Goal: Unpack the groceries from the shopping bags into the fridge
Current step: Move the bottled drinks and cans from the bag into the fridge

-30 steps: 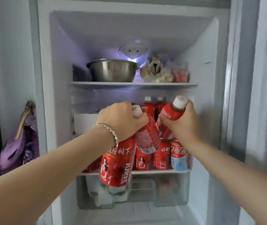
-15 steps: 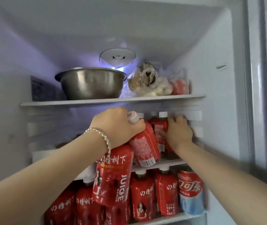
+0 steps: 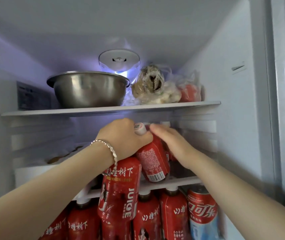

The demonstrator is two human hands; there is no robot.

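Fridge middle shelf (image 3: 173, 181): left hand (image 3: 122, 137) grips a tilted red bottle (image 3: 153, 158) and a hanging juice bottle (image 3: 119, 189); right hand (image 3: 171, 142), fingers nearly straight, rests against the tilted red bottle.

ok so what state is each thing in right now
red juice bottle with white cap: tilted, base on middle shelf
red bottle marked JUICE: hangs below left hand
left hand: grips both those bottles
right hand: fingers straight, against tilted bottle
round steel bowl: upright on top shelf
red cola can: upright
fridge light: on
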